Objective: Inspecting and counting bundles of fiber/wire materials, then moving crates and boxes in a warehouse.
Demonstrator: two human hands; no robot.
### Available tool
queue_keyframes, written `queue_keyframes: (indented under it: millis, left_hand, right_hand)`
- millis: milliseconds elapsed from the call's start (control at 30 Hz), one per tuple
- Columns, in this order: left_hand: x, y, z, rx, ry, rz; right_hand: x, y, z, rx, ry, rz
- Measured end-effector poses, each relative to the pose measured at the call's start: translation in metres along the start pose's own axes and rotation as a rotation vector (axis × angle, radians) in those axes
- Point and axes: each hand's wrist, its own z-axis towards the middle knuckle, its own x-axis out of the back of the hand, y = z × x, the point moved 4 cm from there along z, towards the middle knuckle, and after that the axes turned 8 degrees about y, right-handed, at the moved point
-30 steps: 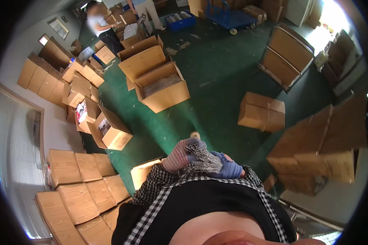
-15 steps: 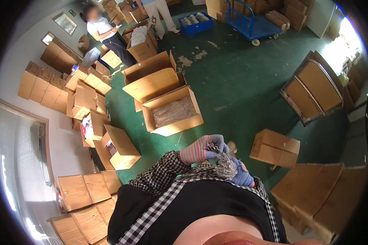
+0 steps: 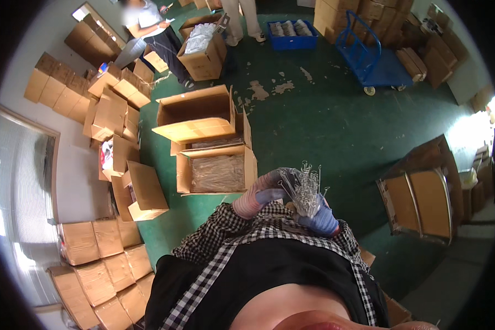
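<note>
In front of my chest is a bundle of thin silvery wire hooks [image 3: 307, 190], their looped ends fanning upward. My right hand [image 3: 320, 221], in a blue-grey knit glove, is closed around its lower part. My left hand [image 3: 261, 192], in a striped pink and grey glove, has its fingers curled against the bundle's left side, where a few wires stick out. The fingertips are partly hidden. Ahead to the left stands an open carton [image 3: 251, 170] holding a layer of clear, plastic-looking contents [image 3: 217, 171]. Another open carton [image 3: 195, 129] adjoins it on the far side.
Stacked cartons [image 3: 102, 275] line the left wall. A blue trolley [image 3: 377, 66] and a blue crate [image 3: 292, 43] stand at the back. On the right, a metal-framed cart [image 3: 418, 198] carries cardboard. Two people stand far off, one beside a carton of wrapped goods [image 3: 201, 58].
The wire bundle has come upright, its hooked ends now spread upward above my right hand. My left hand stays beside it. The view has shifted, bringing the open cartons nearer the left.
</note>
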Motion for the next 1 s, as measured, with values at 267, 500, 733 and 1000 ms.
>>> queue_keyframes:
  millis: [267,500,733,1000]
  left_hand:
    - [0.064,0.034,0.147,-0.149,0.127,0.167]
    - [0.107,0.114,0.317,-0.162,-0.021,0.366]
    - [0.155,0.189,0.411,-0.258,-0.067,0.43]
    - [0.233,0.216,0.467,-0.211,0.292,-0.054]
  right_hand:
    - [0.081,0.027,0.145,0.373,-0.033,-0.417]
    - [0.173,0.024,0.281,0.032,0.076,-0.252]
    - [0.216,-0.006,0.404,0.162,0.105,-0.429]
    - [0.247,0.043,0.542,0.277,-0.189,-0.322]
